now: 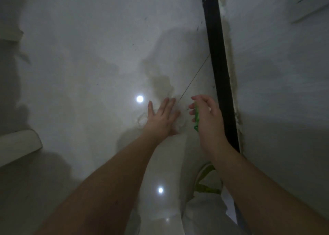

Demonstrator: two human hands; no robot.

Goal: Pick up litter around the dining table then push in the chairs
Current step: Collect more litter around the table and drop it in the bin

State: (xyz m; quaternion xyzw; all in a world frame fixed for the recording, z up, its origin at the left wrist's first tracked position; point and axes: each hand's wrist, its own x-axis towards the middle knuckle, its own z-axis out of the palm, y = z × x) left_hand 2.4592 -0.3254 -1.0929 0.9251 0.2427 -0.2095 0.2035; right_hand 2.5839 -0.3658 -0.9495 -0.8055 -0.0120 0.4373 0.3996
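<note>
- Your left hand (162, 116) lies flat with its fingers straight and spread, pressing down on a crumpled clear plastic wrapper (179, 123) on the floor; the wrapper's edges show on both sides of the palm.
- Your right hand (207, 118) hangs just beside the left one, fingers curled round a scrap of bright green litter (196, 116), which runs down along the palm side of the hand.
- Both forearms reach in from the bottom of the view, and the two hands are near each other but not touching.
- You are looking down at a glossy white floor (89, 65), which mirrors two round ceiling lights, one just left of the left hand (139, 99) and one lower down between your forearms (160, 190).
- A brownish stain (162, 82) marks the floor just beyond the left hand, and small dark specks are scattered further out.
- A black strip (218, 65) runs from the top edge down behind your right hand, dividing the floor from a paler surface (284, 92) on the right.
- At the left edge a cream-coloured piece of furniture (17, 144) pokes in; the light is too dim to tell what it is.
- Under your right forearm sits what may be a white bag or bin (201, 211) with green pieces (206, 187) at its mouth, though blur hides the details.
</note>
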